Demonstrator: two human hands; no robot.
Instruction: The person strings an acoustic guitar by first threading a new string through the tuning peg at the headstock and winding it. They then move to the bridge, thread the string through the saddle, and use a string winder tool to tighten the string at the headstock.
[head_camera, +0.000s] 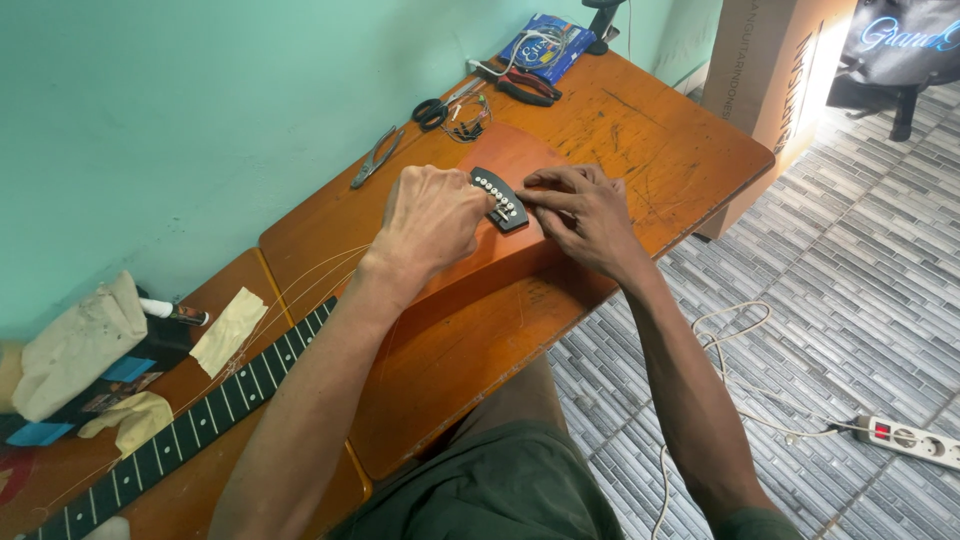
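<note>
An orange acoustic guitar (470, 340) lies flat on a wooden table (650, 130), its dark fretted neck (200, 420) running to the lower left. My left hand (435, 215) rests on the guitar body with its fingers curled at the dark bridge (500, 198), which carries a row of white pins. My right hand (580, 210) meets it from the right, fingertips pinched at the bridge's near end. Thin loose strings (300, 285) trail off towards the neck. What the fingertips hold is too small to tell.
Pliers (376, 156), black-handled scissors (440, 105), red-handled cutters (525, 85) and a blue packet (545, 45) lie at the table's far side. Rags (75, 345) and tape pieces sit at left. A cardboard box (770, 70), white cable (730, 380) and power strip (915, 440) are on the tiled floor.
</note>
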